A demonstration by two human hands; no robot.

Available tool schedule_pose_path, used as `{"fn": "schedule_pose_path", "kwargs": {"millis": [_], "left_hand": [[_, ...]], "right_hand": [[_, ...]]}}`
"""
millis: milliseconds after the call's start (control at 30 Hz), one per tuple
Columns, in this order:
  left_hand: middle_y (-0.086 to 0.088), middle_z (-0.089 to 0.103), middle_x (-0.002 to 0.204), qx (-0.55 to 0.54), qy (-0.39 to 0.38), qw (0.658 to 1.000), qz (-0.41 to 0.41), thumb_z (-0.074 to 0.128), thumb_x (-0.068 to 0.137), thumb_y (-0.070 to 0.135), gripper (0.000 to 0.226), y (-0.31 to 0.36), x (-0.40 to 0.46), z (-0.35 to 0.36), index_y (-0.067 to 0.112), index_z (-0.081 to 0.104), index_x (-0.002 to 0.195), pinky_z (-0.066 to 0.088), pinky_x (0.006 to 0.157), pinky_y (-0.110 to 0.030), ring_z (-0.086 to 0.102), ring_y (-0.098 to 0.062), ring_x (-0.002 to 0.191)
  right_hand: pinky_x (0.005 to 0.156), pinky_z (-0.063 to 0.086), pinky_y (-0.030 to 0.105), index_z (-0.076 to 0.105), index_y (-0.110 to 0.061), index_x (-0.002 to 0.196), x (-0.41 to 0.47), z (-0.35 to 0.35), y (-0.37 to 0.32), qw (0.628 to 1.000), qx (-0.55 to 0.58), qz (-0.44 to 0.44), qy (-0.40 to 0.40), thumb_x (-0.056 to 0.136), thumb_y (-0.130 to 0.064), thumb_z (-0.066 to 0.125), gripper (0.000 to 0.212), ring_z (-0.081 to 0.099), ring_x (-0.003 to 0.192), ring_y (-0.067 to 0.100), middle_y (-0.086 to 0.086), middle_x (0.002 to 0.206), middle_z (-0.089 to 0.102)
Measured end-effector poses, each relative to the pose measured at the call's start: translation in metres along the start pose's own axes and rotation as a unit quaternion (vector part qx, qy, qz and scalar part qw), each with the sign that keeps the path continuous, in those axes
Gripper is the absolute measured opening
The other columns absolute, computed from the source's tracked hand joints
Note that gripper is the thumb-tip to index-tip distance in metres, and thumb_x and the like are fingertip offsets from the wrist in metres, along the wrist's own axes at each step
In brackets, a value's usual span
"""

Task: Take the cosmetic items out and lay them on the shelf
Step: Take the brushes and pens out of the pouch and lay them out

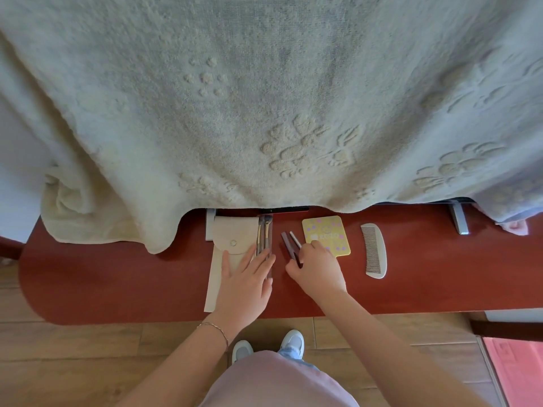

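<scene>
Laying out the cosmetic items on the red shelf [117, 277], with two slim sticks being set down at centre frame.

A big cream towel [264, 98] fills the upper frame and drapes over the shelf's back edge. Below it, left of centre, the beige pouch [227, 245] lies flat under the left hand [245, 277], whose straight, spread fingers also reach the clear brush sleeve [265, 239] beside it. At right lie the grey comb [374, 251] and the yellow compact [326, 235]. Between sleeve and compact, the right hand [318, 267] curls its fingers around the dark pencil [289, 248] and white stick [295, 239]. Best to place these parallel, apart from their neighbours, and release only once they rest flat, since round sticks can roll.
</scene>
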State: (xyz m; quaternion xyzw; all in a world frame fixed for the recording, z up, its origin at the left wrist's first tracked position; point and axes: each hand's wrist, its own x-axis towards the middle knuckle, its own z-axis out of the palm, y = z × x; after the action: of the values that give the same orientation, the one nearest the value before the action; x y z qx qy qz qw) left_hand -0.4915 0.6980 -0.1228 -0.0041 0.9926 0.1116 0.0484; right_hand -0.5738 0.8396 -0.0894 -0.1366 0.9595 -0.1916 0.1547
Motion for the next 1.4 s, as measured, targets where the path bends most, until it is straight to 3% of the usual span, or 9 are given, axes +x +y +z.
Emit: {"fn": "schedule_pose_path", "kwargs": {"millis": [100,200,333,467,900,1133,1267,1333,1400], "left_hand": [[0.006,0.058,0.127,-0.188,0.055,0.980,-0.033,0.033,0.095,0.034,0.042,0.016,0.007,-0.018,0.019,0.053,0.130,0.032,0.103,-0.030,0.045,-0.012,0.126],[0.010,0.054,0.124,-0.504,0.004,0.847,-0.169,0.037,0.098,0.029,0.036,0.032,0.018,-0.050,0.022,0.051,0.131,0.037,0.095,-0.020,0.049,-0.003,0.114],[0.000,0.067,0.094,-0.697,-0.020,0.674,-0.244,0.044,0.097,0.020,0.022,0.034,0.029,-0.074,0.023,0.066,0.096,0.047,0.051,-0.016,0.062,0.000,0.064],[-0.001,0.068,0.082,-0.771,-0.033,0.587,-0.246,0.046,0.095,0.012,0.017,0.028,0.033,-0.076,0.012,0.064,0.097,0.042,0.051,-0.015,0.049,-0.004,0.052],[-0.005,0.072,0.076,-0.778,0.008,0.581,-0.240,0.052,0.092,0.014,0.011,0.022,0.040,-0.083,0.008,0.060,0.087,0.033,0.050,-0.016,0.043,-0.005,0.051],[-0.005,0.072,0.075,-0.808,0.008,0.533,-0.251,0.051,0.093,0.014,0.015,0.022,0.040,-0.082,0.008,0.061,0.085,0.037,0.044,-0.012,0.044,-0.004,0.048],[0.000,0.064,0.075,-0.847,0.108,0.433,-0.290,0.046,0.095,0.021,0.021,-0.023,0.048,-0.085,0.010,0.057,0.082,0.031,0.037,-0.008,0.044,-0.001,0.042],[-0.001,0.068,0.077,-0.839,0.106,0.460,-0.270,0.047,0.094,0.020,0.017,-0.052,0.050,-0.095,0.011,0.057,0.083,0.033,0.040,-0.009,0.045,-0.001,0.047],[-0.002,0.071,0.081,-0.806,0.058,0.540,-0.234,0.050,0.092,0.021,0.016,-0.056,0.047,-0.098,0.013,0.061,0.084,0.036,0.045,-0.012,0.047,-0.003,0.054]], "right_hand": [[0.053,0.035,0.015,0.054,-0.015,0.078,-0.007,-0.008,-0.007,0.985,0.171,0.026,-0.028,0.084,-0.029,0.058,0.015,0.048,0.067,0.010,-0.006,0.078,0.052],[0.046,0.035,0.007,0.052,-0.023,0.075,-0.016,-0.017,-0.016,0.956,0.280,0.033,-0.086,0.087,-0.024,0.056,0.012,0.044,0.055,0.003,-0.010,0.066,0.051],[0.046,0.037,0.018,0.050,-0.019,0.076,-0.023,-0.022,-0.023,0.912,0.378,0.051,-0.149,0.091,-0.020,0.050,0.015,0.045,0.046,0.009,-0.009,0.053,0.049],[0.040,0.032,0.018,0.054,-0.015,0.085,-0.026,-0.027,-0.026,0.859,0.472,0.076,-0.186,0.096,-0.017,0.038,0.020,0.041,0.039,0.008,0.001,0.054,0.050],[0.037,0.020,0.021,0.045,-0.009,0.073,-0.028,-0.039,-0.031,0.836,0.514,0.049,-0.184,0.096,-0.013,0.031,0.027,0.023,0.037,0.012,-0.001,0.043,0.037],[0.036,0.020,0.020,0.050,-0.007,0.078,-0.029,-0.041,-0.037,0.840,0.509,0.041,-0.183,0.098,-0.013,0.029,0.029,0.024,0.037,0.010,-0.004,0.044,0.038],[0.040,0.021,0.023,0.052,-0.008,0.084,-0.046,-0.034,-0.017,0.853,0.461,0.050,-0.237,0.098,-0.015,0.032,0.025,0.027,0.038,0.008,-0.007,0.046,0.039],[0.041,0.024,0.023,0.053,-0.009,0.084,-0.059,-0.029,-0.003,0.849,0.468,0.082,-0.231,0.098,-0.016,0.031,0.027,0.031,0.038,0.010,-0.004,0.046,0.042],[0.041,0.030,0.023,0.054,-0.009,0.087,-0.060,-0.024,0.008,0.849,0.477,0.119,-0.195,0.100,-0.018,0.030,0.029,0.035,0.040,0.012,0.002,0.050,0.046]]}}
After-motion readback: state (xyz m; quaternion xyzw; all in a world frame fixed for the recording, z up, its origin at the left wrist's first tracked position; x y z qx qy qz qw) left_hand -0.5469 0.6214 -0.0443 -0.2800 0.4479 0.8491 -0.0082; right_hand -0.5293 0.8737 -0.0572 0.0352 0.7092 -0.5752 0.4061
